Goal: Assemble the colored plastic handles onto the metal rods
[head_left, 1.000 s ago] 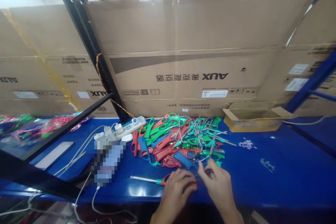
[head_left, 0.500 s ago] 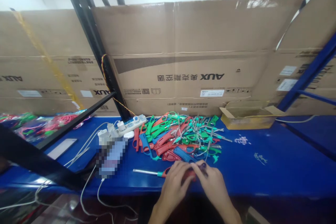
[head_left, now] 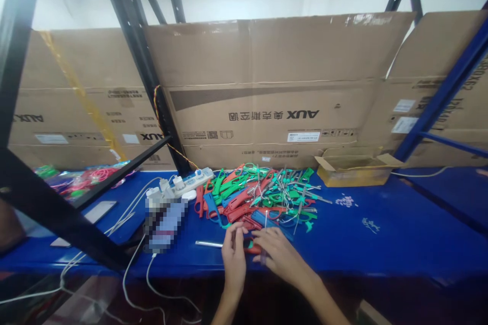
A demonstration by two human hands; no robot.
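Note:
A utility lighter lies on the table's front part, its metal tube (head_left: 209, 244) pointing left and its red-orange handle (head_left: 251, 248) between my hands. My left hand (head_left: 233, 256) stands over the lighter's middle, fingers raised and loosely apart, hiding the joint of tube and handle. Over the handle's right end is my right hand (head_left: 280, 254), its fingers curled round a slim screwdriver-like tool (head_left: 263, 256) with a purplish grip; a thin pale shaft sticks up above the fingers. Just behind both hands lies a pile of red, green and blue lighter parts (head_left: 236, 198) with metal tubes and wires.
An opened cardboard box (head_left: 353, 177) stands at the back right. Small pale bits (head_left: 346, 201) and thin greenish pieces (head_left: 370, 224) lie on the blue table (head_left: 400, 244). To the left are a power strip (head_left: 194, 180), a blurred phone (head_left: 168, 226), cables and a black frame post (head_left: 68, 213).
My left hand has loosened from the lighter's handle and its fingers have risen. My right hand has moved left, and the tool's thin shaft now points up. The view has shifted slightly.

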